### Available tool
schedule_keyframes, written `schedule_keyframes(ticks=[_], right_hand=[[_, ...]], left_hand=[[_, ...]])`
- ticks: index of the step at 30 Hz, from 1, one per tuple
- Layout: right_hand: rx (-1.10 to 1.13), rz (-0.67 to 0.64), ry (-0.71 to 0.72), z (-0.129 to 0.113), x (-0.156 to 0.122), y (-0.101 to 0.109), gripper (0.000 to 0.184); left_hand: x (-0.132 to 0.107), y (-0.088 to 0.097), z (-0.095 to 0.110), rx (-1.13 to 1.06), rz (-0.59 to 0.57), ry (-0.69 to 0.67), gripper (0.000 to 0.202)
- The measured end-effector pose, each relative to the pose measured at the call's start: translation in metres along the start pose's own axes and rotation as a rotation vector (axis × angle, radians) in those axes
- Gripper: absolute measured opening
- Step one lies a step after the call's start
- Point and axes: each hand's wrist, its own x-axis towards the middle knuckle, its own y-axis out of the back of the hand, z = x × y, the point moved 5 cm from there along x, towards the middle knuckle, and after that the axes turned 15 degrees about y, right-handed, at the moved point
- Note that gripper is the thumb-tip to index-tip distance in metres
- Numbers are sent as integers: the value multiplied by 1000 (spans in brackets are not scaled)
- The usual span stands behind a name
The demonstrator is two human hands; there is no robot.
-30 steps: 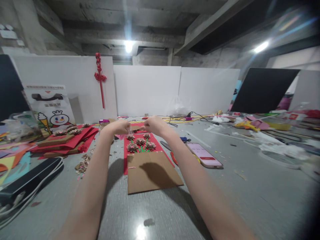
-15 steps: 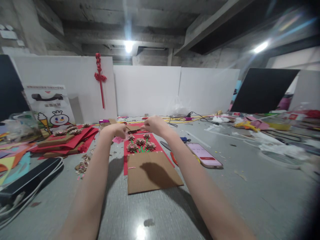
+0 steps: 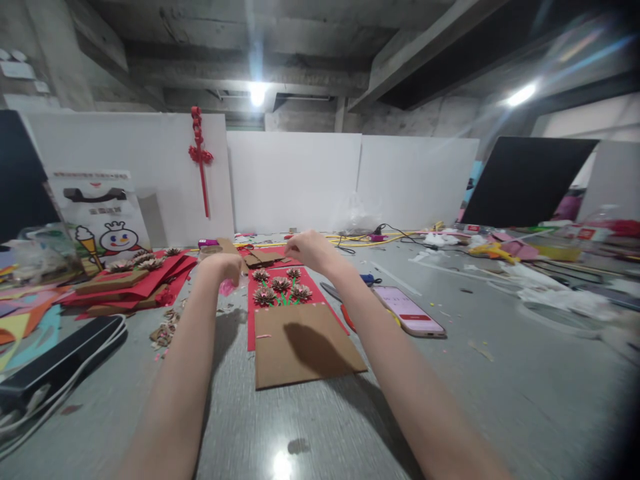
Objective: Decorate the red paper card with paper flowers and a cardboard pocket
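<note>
My left hand (image 3: 226, 268) is bent downward with curled fingers, just left of the red card. A small pink piece (image 3: 227, 287) with clear plastic about it shows under these fingers; its kind is unclear. Over the card's far end is my right hand (image 3: 311, 250), its fingers drawn together; anything between them is too small to make out. The red card (image 3: 315, 291) carries several brown layered paper flowers (image 3: 281, 285) with green stems. A brown cardboard sheet (image 3: 300, 363) covers its near part and bears my right hand's shadow.
Beside my right forearm lie a phone (image 3: 410, 311) and partly hidden scissors (image 3: 349, 317). Cardboard pieces (image 3: 263, 258) lie beyond the flowers. At left are stacked red cards (image 3: 170, 280), paper scraps (image 3: 167, 328) and a black power strip (image 3: 65, 357). White plastic (image 3: 555, 297) lies right.
My left hand has shifted left, away from the flowers, and the pink piece has moved left and nearer with it. My right hand has barely moved.
</note>
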Motion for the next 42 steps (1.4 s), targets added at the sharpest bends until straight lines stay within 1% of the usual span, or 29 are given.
schedule_keyframes(ticks=[5,9,12,14,16,19,21,25,28,30,32,36,39,42], right_hand=[[-2,5,19,1,1,-2,14],[-21,-8,4,0,0,0,16],[-33,-20,-10,-1,0,1,22],[-34,-14,0,-1,0,1,18],[-33,-8,14,-1,0,0,16],[-36,-10,12,0,0,-1,18],[-36,-9,4,0,0,0,16],[-51,-21,-12,0,0,1,19],[-54,-8,-2,-1,0,2,16],[-62,-9,-4,-1,-1,2,18],[-70,-20,-7,-1,-1,2,20],[-79,-29,-12,0,0,1,18],[-95,-29,-17,0,0,1,24],[-85,-22,-5,0,0,2,19]], left_hand=[[7,-2,0,13,-6,-23,19],[5,-1,1,26,-3,-22,16],[3,-1,1,28,-9,-17,17],[4,-3,1,25,-24,-10,18],[6,-5,-1,18,-38,9,19],[11,-8,-6,9,-43,62,19],[16,-11,-9,-1,-45,89,19],[26,-17,-12,-33,-52,96,15],[30,-23,-15,-68,-87,102,12],[31,-25,-16,-100,-105,99,11],[30,-24,-16,-130,-111,87,12],[26,-20,-13,-161,-120,60,13],[23,-16,-11,-169,-116,38,13],[19,-11,-9,-162,-104,17,14]])
